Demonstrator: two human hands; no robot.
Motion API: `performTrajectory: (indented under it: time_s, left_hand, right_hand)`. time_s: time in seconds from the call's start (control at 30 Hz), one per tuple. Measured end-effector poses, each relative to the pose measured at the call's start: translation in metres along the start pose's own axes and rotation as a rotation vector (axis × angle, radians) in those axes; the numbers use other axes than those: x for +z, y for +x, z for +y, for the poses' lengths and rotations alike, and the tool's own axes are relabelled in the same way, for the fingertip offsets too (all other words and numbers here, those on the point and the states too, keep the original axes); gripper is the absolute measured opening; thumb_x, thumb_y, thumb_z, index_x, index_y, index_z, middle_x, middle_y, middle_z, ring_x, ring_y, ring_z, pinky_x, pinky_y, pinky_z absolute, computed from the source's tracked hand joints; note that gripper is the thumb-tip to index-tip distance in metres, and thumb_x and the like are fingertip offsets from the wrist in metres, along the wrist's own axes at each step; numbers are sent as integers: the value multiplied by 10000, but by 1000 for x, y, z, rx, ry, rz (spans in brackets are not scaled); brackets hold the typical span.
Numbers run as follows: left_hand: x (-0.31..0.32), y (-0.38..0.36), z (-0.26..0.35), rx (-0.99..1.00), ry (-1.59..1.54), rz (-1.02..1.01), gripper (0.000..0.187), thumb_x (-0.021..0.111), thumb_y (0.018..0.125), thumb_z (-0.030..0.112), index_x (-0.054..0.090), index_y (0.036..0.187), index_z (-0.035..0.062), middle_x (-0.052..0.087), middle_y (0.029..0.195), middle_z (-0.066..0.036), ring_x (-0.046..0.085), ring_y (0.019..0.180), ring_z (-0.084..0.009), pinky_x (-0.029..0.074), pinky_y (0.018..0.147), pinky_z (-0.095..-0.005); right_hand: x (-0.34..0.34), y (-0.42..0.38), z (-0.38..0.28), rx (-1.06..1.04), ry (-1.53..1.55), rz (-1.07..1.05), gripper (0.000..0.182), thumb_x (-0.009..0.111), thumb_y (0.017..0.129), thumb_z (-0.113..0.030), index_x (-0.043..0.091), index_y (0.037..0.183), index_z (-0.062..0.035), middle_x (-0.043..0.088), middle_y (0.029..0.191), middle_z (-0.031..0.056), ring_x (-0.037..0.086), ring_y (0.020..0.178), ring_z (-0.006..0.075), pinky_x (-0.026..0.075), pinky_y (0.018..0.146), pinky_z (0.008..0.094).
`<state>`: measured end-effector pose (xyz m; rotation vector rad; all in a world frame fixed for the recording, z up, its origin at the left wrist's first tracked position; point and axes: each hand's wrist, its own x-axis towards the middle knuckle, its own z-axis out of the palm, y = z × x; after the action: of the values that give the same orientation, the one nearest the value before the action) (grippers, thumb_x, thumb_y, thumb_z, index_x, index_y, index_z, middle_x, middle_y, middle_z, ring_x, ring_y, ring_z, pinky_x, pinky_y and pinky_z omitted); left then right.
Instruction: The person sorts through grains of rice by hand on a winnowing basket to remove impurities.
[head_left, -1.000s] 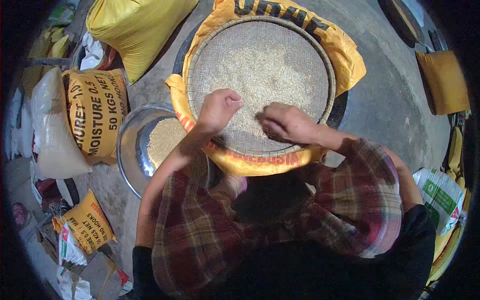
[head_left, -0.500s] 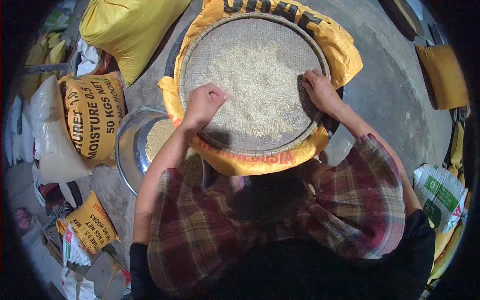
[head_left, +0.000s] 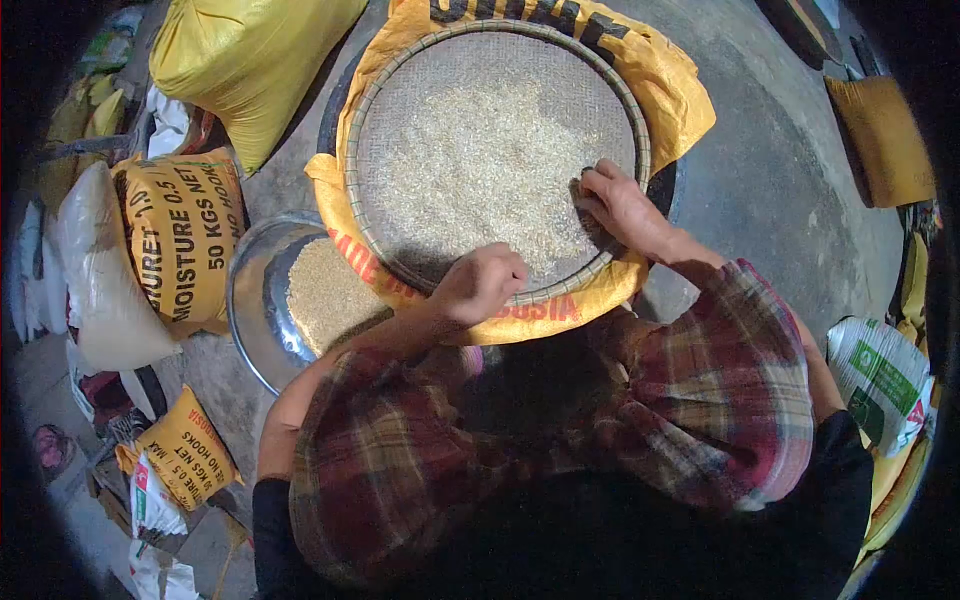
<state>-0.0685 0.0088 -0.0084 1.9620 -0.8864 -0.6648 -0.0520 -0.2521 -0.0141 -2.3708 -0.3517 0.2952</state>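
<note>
A round woven bamboo tray (head_left: 497,32) carries a spread layer of pale grain (head_left: 480,170) and rests on a yellow printed sack (head_left: 685,95). My left hand (head_left: 485,283) is over the tray's near rim, its fingers curled closed; whatever they hold, if anything, is hidden. At the tray's right side my right hand (head_left: 622,210) hovers over the grain with thumb and fingers pinched together. Nothing I can name shows between those fingertips.
A metal basin (head_left: 250,300) with tan grain (head_left: 322,295) stands on the concrete floor to the left. Beyond it are a printed orange sack (head_left: 185,235), a whitish bag (head_left: 105,270) and a big yellow sack (head_left: 240,80). A white-green sack (head_left: 880,380) lies at right.
My left hand has moved from the tray's left side down and right to its near rim. My right hand has shifted slightly downward and left, fingers still pinched.
</note>
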Motion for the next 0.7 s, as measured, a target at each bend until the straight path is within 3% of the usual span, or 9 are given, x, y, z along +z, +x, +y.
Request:
performTrajectory:
  time_s: [0.07,0.2,0.3,0.5,0.53,0.6,0.63,0.7]
  left_hand:
    - [9,6,-3,46,52,24,82,602,732,71,555,768,14,523,739,-143,548,728,-321,453,654,-402]
    - [13,25,5,198,202,91,149,630,731,52,575,860,2,535,786,-145,560,767,-309,468,666,-370]
    - [21,42,14,110,436,73,140,631,726,59,569,836,-1,521,783,-136,555,793,-302,468,658,-374]
    - [13,41,2,87,491,27,151,622,754,113,568,831,-5,517,770,-135,560,765,-287,472,640,-372]
    - [9,38,3,88,493,20,151,622,754,113,568,831,-5,517,770,-135,560,765,-287,472,640,-372]
    - [1,29,6,29,190,101,86,560,773,96,556,782,10,540,762,-108,567,716,-227,475,617,-336]
    - [-3,27,6,26,186,98,86,560,773,96,556,782,10,540,762,-108,567,716,-227,475,617,-336]
    - [-9,19,2,-435,-307,32,107,581,836,110,565,868,9,592,771,-76,578,689,-154,473,644,-283]
  right_hand:
    - [-2,2,4,26,-12,96,97,541,781,1,518,874,12,498,855,196,531,836,389,436,719,422]
    - [0,-3,-3,-27,47,50,164,493,748,56,529,903,17,507,874,208,531,797,401,441,713,434]
    - [8,-16,-20,-107,99,-66,188,509,734,43,498,921,19,504,866,202,532,808,391,443,714,424]
    - [16,-20,-16,-79,-42,-205,236,556,765,-37,471,983,-9,502,865,178,543,851,367,458,736,413]
    - [17,-20,-18,-151,-17,-187,212,547,778,-48,478,974,-8,505,871,178,546,844,364,460,732,409]
    - [18,-17,-22,-219,10,-171,191,537,790,-59,486,966,-7,508,877,179,549,836,361,461,728,406]
    - [18,-12,-21,-186,36,-204,166,529,797,-65,492,946,-3,509,879,183,550,833,360,462,727,404]
    - [12,-3,-20,-113,74,-215,98,492,814,-63,509,885,2,512,881,189,549,829,364,461,725,396]
